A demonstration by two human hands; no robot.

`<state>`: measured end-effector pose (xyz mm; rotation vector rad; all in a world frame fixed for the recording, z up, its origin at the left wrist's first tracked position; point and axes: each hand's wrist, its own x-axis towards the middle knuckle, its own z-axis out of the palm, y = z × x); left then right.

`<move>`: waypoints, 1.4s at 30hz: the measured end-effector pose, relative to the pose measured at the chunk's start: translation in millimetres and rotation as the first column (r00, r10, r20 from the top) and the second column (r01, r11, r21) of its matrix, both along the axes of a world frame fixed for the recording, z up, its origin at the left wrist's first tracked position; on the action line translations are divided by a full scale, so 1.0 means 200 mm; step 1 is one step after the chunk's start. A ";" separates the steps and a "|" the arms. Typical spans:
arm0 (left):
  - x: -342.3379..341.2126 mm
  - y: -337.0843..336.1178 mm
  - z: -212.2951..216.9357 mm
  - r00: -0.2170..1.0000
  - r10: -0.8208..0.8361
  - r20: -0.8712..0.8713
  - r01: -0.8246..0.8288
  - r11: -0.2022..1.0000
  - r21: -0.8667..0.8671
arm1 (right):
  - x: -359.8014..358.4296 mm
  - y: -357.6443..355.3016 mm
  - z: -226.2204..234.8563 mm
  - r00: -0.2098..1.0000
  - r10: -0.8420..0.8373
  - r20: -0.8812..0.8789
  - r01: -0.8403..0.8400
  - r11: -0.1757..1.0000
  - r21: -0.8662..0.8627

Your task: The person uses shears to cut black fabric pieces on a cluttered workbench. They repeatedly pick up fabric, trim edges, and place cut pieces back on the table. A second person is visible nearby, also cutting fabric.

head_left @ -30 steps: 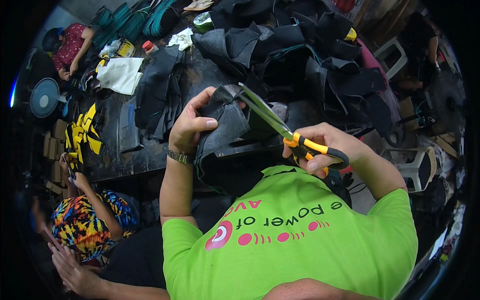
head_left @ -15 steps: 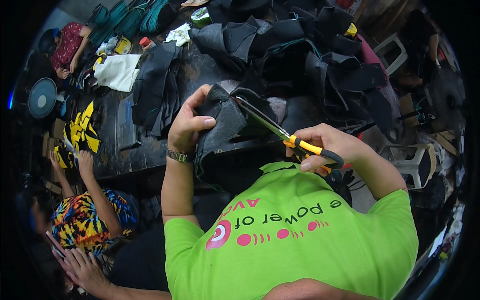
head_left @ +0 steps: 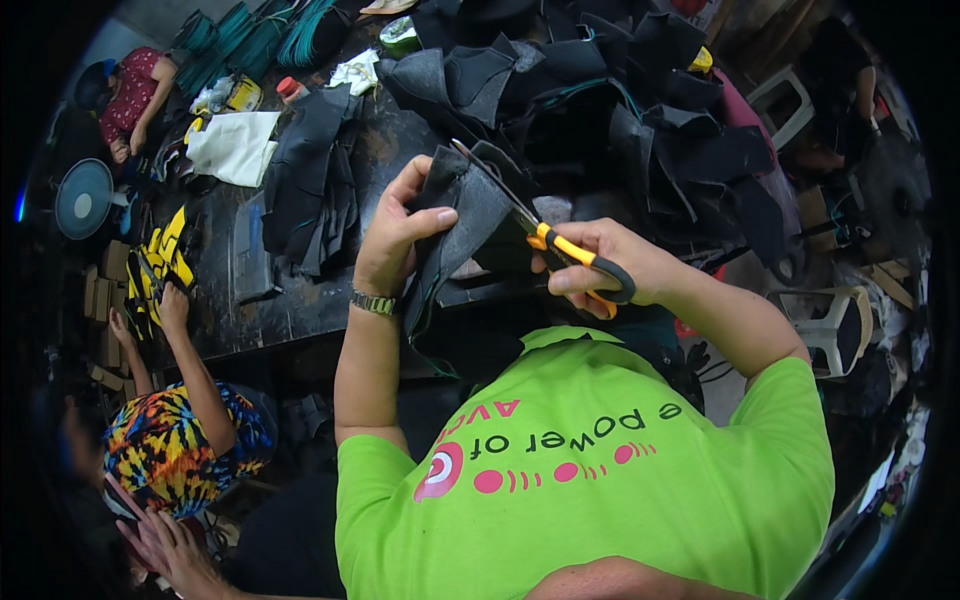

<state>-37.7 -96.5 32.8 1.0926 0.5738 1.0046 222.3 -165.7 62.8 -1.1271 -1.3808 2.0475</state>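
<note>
In the head view, the grey-black fabric piece (head_left: 472, 205) is held up at the near side of the table (head_left: 300, 308), and it's pinched by the left hand (head_left: 398, 228)! To its right, the scissors (head_left: 536, 226) are gripped by the yellow-and-black handles in the right hand (head_left: 605, 262), the two hands set apart. The blades are laid across its top; whether cloth is caught between them can't quite be made out. Beyond it, dark cut pieces (head_left: 560, 75) are heaped; left of it, dark panels (head_left: 312, 170) are stacked, with a white cloth (head_left: 232, 148) farther left.
</note>
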 end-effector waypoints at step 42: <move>-0.72 0.64 -0.14 -0.236 0.828 -0.508 0.113 0.543 0.832 | -0.17 0.26 -0.19 0.867 -0.204 -0.454 0.330 0.919 0.218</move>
